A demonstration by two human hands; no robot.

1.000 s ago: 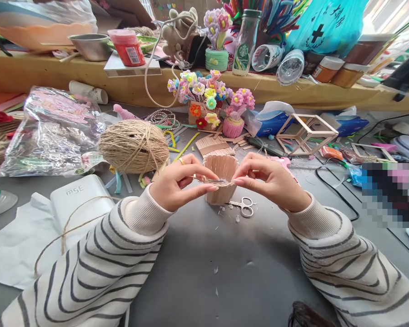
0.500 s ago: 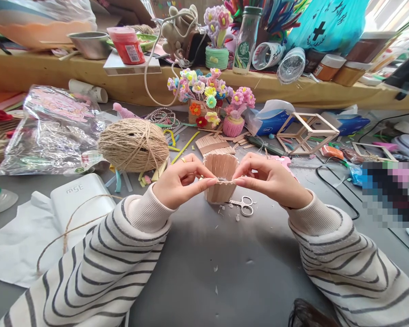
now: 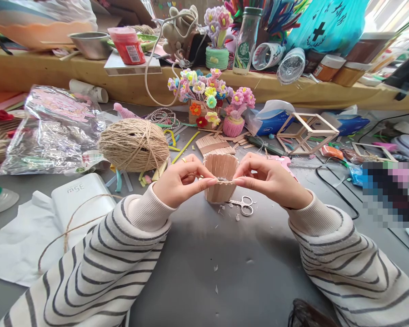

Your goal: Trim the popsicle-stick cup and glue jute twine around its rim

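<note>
A small basket of flat wooden craft sticks (image 3: 219, 192) stands upright on the grey table, with a thin twine-like edging along its rim. My left hand (image 3: 186, 180) pinches the near rim at its left corner between thumb and forefinger. At the right corner of that same rim, my right hand (image 3: 271, 180) pinches in like manner. Both hands are closed; the fingertips hide exactly what lies between them. Small scissors (image 3: 245, 205) lie just right of the basket's foot, blades partly behind it. A large ball of jute twine (image 3: 133, 145) rests left of my left hand.
Behind the basket are loose craft sticks (image 3: 214, 143), a pot of fluffy flowers (image 3: 233, 126) and a wooden stick frame (image 3: 308, 131). A white power bank (image 3: 80, 204) lies at left. A pink tool (image 3: 286, 164) sits partly behind my right hand. Bottles line the shelf (image 3: 129, 84).
</note>
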